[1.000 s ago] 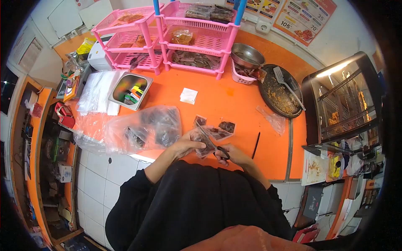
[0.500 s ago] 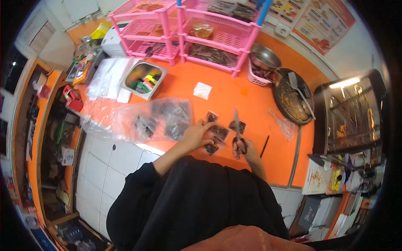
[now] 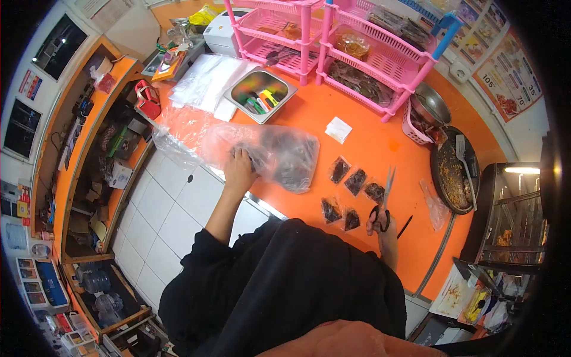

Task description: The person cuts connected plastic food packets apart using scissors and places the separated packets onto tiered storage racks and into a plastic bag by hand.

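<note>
My left hand [image 3: 240, 171] is at the front of a large clear plastic bag [image 3: 300, 144] that has dark packets inside. Its fingers curl down over a dark patch there; what they grip is partly hidden. In my right hand [image 3: 378, 224] is a pair of scissors [image 3: 388, 189], held by the black handles, blades pointing away from me. Several small clear sachets with dark contents [image 3: 355, 181] lie apart on the orange table between my hands, the nearest one beside the scissors. A thin black stick-like thing [image 3: 405, 226] lies right of my right hand.
A white square packet [image 3: 338, 130] lies farther back. Behind are a steel tray [image 3: 289, 94] with coloured items, white plastic bags [image 3: 205, 80] and pink racks [image 3: 386, 110]. A dark pan [image 3: 443, 178] with a spatula stands right, near a glass-fronted cabinet [image 3: 511, 220].
My left hand has left the sachets and moved left to the plastic bag. The sachets now lie spread out and uncovered. My right hand still holds the scissors; the camera view has shifted.
</note>
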The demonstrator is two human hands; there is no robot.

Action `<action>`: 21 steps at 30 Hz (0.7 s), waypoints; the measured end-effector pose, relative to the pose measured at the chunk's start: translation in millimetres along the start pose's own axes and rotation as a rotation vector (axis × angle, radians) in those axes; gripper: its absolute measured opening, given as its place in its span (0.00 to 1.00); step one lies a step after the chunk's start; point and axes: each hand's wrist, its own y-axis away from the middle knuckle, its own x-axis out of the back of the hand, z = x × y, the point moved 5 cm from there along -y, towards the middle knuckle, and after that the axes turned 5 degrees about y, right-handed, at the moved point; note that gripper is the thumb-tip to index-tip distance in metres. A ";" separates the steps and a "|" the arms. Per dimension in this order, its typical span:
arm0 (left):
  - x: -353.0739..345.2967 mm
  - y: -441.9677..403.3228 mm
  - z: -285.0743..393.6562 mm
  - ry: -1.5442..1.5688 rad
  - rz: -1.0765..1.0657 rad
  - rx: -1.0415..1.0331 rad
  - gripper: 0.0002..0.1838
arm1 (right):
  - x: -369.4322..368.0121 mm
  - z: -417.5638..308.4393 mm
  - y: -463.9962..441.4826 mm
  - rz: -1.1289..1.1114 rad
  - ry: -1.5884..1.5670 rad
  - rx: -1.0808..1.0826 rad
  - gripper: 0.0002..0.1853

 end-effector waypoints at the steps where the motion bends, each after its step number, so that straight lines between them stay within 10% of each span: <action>1: -4.9 0.2 -1.5 -0.001 -0.075 0.060 0.29 | -4.7 -1.9 -1.4 -0.002 0.013 -0.016 0.23; 6: 1.5 -13.3 -4.6 0.357 -0.297 0.268 0.33 | -19.8 -14.7 -4.4 -0.074 0.104 0.068 0.21; 10: -0.4 -18.5 13.3 0.707 -0.273 -0.035 0.28 | -20.0 -10.1 -6.4 -0.064 0.016 0.028 0.16; 15: -4.1 -17.8 27.4 1.027 -0.271 -0.006 0.17 | 14.9 -11.0 -11.3 0.311 0.608 -0.060 0.16; 21: 93.8 -26.8 59.5 0.460 -0.278 0.258 0.11 | 69.4 -21.0 5.9 0.826 1.260 -0.060 0.18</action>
